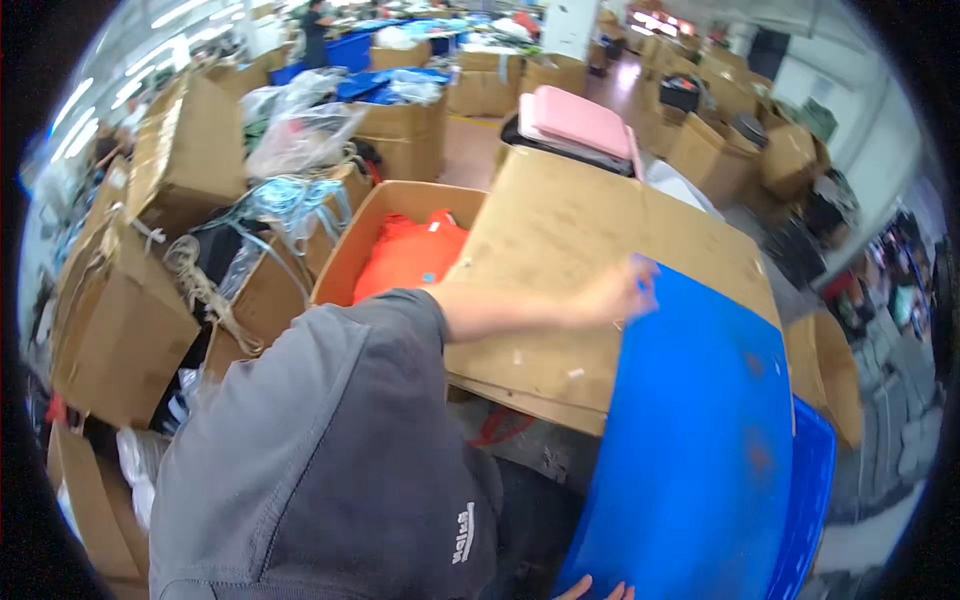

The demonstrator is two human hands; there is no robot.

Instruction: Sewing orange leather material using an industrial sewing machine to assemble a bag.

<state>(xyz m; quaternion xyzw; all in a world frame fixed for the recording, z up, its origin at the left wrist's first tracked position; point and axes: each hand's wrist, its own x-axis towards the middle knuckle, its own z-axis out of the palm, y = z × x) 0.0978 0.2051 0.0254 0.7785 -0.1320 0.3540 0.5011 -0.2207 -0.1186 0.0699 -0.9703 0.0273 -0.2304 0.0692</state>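
Note:
A blue plastic sheet [700, 400], smudged with dark marks, curves from the cardboard toward my body. My left hand [620, 292], slightly blurred, reaches across the front and is closed on the sheet's far left corner. At the lower edge of the view, only a few fingertips of my right hand [597, 588] show, hooked over the near edge of the sheet; the rest of that hand is hidden. Beneath the sheet lies a large flat brown cardboard [560, 230], stained in places. A blue plastic tray-like rim [818, 480] sticks out past the sheet's right side.
An open carton [345, 225] holding orange fabric [410, 258] stands beyond my left arm. Pink lids [580, 122] rest behind the cardboard. More cartons [125, 320], coiled blue cord [298, 200] and plastic bags [300, 120] crowd the left. Grey stacked pieces [895, 420] lie at the right.

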